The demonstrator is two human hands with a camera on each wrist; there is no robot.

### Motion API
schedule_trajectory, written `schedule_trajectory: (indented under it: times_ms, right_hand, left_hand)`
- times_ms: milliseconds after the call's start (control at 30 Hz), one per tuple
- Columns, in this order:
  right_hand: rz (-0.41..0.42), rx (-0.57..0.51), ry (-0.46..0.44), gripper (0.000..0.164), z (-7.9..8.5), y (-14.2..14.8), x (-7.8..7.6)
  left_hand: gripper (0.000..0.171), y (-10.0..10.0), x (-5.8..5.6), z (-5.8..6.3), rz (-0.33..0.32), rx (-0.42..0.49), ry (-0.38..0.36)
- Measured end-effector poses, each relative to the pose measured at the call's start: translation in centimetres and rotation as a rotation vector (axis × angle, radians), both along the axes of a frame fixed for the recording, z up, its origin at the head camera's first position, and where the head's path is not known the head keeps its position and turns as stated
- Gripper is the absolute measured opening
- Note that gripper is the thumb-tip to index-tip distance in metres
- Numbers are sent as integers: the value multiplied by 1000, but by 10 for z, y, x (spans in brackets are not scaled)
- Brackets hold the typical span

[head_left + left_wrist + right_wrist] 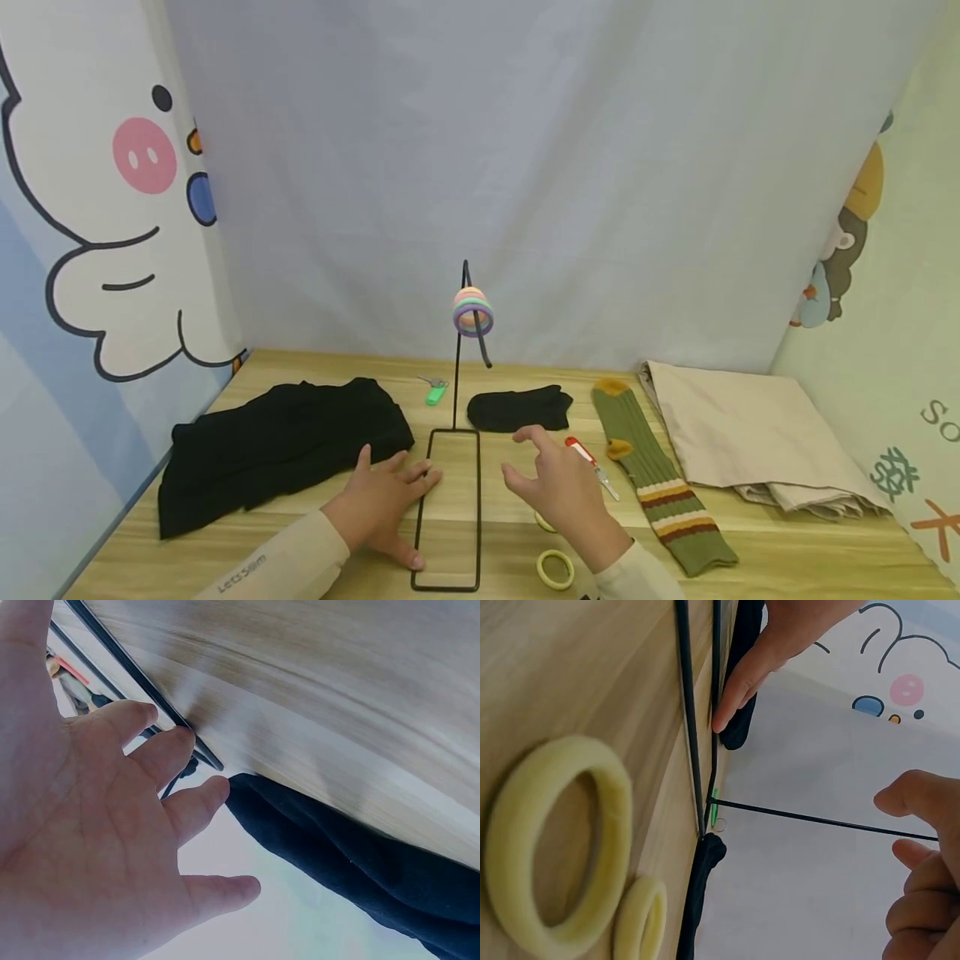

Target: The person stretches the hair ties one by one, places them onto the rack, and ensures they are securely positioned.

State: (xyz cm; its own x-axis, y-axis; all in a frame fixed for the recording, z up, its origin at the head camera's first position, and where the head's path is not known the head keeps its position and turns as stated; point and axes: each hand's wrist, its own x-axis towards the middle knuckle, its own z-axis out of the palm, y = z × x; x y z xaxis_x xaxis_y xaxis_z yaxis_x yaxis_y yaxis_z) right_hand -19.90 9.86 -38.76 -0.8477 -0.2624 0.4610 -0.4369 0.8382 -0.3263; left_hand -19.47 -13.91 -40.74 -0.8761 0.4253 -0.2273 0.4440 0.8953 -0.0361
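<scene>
A black wire stand point(478, 517) has a flat rectangular base and a tall post with a hook, where several pastel hair ties point(469, 296) hang. Fingers spread, my left hand point(382, 500) rests at the left rail of the base, thumb near its front corner. To the right of the base, my right hand point(562, 487) is raised above the table with thumb and index finger apart, holding nothing. Below it lie a yellow hair tie point(542, 570) and a second yellow hair tie point(622, 937), which my right hand partly hides in the head view.
Black folded cloth point(277, 450) lies left. Behind the base are a key with a green tag point(435, 395) and a black sock point(517, 411). Rightward lie a red-tagged key point(581, 450), a long green striped sock point(645, 462) and beige folded cloth point(750, 425). Curtains enclose the table.
</scene>
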Motion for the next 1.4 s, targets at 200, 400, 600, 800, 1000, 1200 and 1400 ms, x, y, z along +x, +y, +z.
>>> schedule_trajectory:
  times_ms: [200, 400, 600, 800, 1000, 1200, 1400]
  right_hand:
    - [-18, 16, -12, 25, -8, 9, 1]
    - [-46, 19, -80, 23, -14, 17, 3]
    - [-71, 17, -160, 22, -19, 25, 4]
    - [-42, 11, -320, 29, -21, 37, 0]
    - [72, 16, -549, 51, -22, 53, -6]
    - [160, 43, -635, 54, -24, 61, -11]
    - [169, 70, -645, 34, -27, 62, -13]
  left_hand:
    - [109, 0, 0, 2, 2, -15, -7]
    - [109, 0, 0, 2, 5, 2, -19]
    - [109, 0, 0, 2, 10, 4, -19]
    - [109, 0, 0, 1, 10, 0, -30]
    - [110, 1, 0, 1, 3, -5, -30]
    - [110, 1, -1, 2, 4, -10, -25]
    - [110, 2, -2, 1, 5, -20, -35]
